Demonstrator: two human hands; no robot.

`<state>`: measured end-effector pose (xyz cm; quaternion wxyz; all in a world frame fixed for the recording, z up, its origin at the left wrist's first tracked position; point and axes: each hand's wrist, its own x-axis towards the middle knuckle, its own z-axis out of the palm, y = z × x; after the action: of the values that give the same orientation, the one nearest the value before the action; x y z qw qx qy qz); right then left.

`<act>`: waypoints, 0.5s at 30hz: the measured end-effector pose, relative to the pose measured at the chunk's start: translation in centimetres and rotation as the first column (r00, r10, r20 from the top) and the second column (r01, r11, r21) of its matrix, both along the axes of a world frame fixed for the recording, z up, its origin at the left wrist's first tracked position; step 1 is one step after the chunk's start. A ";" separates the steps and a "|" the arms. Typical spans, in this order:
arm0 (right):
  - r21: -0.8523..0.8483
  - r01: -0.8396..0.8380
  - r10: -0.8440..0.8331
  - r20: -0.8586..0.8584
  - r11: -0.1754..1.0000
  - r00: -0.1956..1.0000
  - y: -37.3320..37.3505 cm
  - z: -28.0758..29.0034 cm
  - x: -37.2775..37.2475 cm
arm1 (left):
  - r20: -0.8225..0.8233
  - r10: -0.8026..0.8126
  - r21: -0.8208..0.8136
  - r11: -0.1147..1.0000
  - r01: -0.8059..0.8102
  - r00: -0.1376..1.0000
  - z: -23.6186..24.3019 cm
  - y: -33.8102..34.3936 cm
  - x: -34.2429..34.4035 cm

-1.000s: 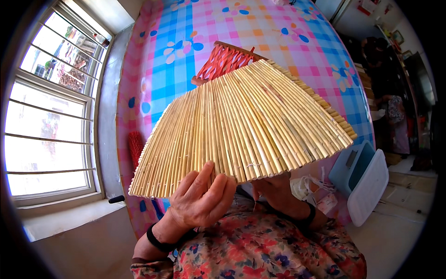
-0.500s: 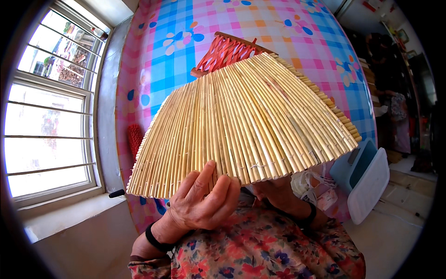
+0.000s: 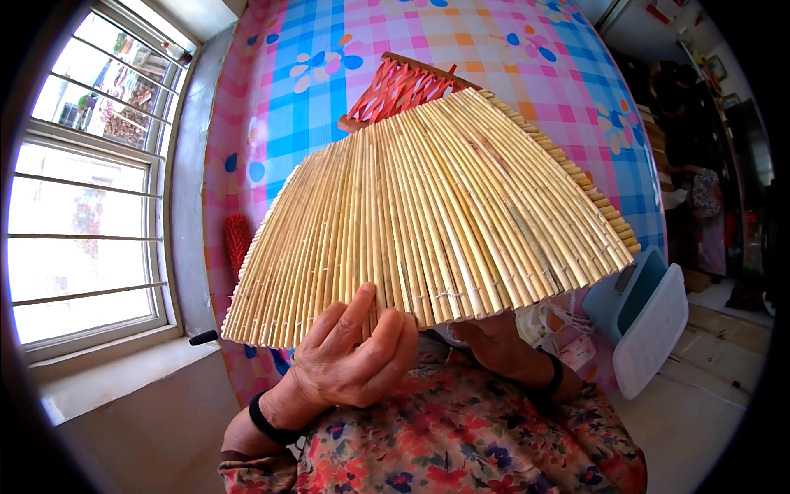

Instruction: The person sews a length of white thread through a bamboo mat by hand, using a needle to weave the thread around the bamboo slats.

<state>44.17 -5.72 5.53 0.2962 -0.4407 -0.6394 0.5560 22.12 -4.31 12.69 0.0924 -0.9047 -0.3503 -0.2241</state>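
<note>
A stiff mat of pale yellow reed stalks, stitched side by side with thin thread, spreads in front of me. It is narrower at its far end. My left hand grips the near edge, its index finger reaching onto the upper face and the other fingers curled; the thumb is hidden. Beneath the near edge, right of centre, my right hand goes under the mat, and its fingers are out of sight. Beyond the far edge shows red strapping criss-crossed between brown wooden bars, partly covered by the mat.
A checked, flowered sheet lies beneath everything. Left are a barred window and a red textured object. White cord and a blue bin with a whitish lid are at right. Another person appears far right.
My left hand has shifted very slightly left along the near edge, still touching the mat. The mat keeps nearly the same place, and the view has tilted a little.
</note>
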 end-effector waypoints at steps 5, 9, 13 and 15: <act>0.028 0.020 -0.019 -0.036 0.999 0.999 -0.3 -1.1 -0.2 | -0.004 -0.009 -0.003 1.000 0.009 1.000 0.2 0.0 -0.1; 0.084 0.047 -0.045 -0.030 0.995 0.999 -0.4 -1.6 -0.3 | 0.010 -0.009 -0.007 1.000 0.009 1.000 0.3 0.1 -0.2; 0.008 0.051 -0.051 -0.012 0.999 0.999 -0.9 -2.4 -0.1 | 0.008 -0.017 -0.002 1.000 0.017 1.000 0.1 0.1 -0.3; -0.056 0.038 -0.039 -0.011 0.998 0.999 -1.0 -2.6 0.0 | -0.001 -0.018 0.003 1.000 0.018 1.000 0.1 0.0 -0.3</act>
<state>44.21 -6.77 2.97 0.2982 -0.4576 -0.6135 0.5703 21.78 -4.32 12.83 0.0917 -0.9078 -0.3418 -0.2251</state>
